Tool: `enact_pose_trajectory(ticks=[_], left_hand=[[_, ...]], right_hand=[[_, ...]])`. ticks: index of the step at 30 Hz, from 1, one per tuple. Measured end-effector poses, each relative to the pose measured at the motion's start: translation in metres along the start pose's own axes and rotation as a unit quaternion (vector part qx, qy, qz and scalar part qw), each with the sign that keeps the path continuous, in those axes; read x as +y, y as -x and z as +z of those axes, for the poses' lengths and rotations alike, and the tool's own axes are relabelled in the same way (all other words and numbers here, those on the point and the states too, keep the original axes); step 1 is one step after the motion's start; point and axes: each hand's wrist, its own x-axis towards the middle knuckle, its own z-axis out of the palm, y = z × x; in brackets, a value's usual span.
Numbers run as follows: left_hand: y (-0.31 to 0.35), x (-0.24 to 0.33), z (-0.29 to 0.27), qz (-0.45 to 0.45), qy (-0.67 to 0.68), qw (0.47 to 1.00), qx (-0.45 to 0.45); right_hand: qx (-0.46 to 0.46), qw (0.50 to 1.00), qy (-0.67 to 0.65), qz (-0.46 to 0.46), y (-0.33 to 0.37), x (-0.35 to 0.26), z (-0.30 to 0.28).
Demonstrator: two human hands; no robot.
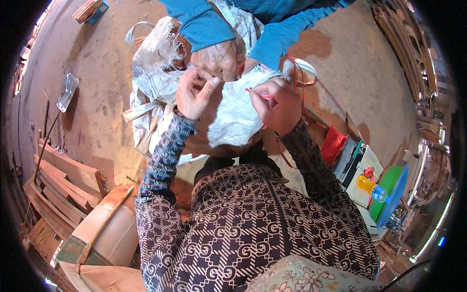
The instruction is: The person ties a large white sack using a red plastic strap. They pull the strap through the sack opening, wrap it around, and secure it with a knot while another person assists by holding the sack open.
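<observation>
A large white woven sack with frayed edges and straps lies in front of me. Over it, my left hand is closed in a pinch against a co-worker's hand; whatever lies between my fingertips is too small to make out. To the right, my right hand is closed around a thin red-pink strip, its short end poking out toward the left. The co-worker's blue sleeves reach in from the far side, and their other hand is mostly hidden behind my right hand.
Wooden boards and a pale rolled bundle lie at the left. On the right are a red cloth, a bottle of yellow liquid, and green and blue round lids. Planks line the far right.
</observation>
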Motion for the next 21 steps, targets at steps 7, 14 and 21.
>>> enact_pose_trajectory(ticks=[7, 14, 21], left_hand=[[-0.054, -0.081, -0.005, -0.119, 0.176, 0.949, -0.235], [-0.078, -0.06, -0.016, -0.153, 0.195, 0.92, -0.303], [-0.064, -0.049, -0.011, -0.155, 0.227, 0.879, -0.389]], right_hand=[[-0.025, 0.999, 0.038, 0.004, -0.013, 0.009, 0.007], [-0.032, 0.998, 0.05, -0.004, -0.016, 0.01, 0.013], [-0.051, 0.994, 0.092, -0.021, -0.019, 0.015, 0.013]])
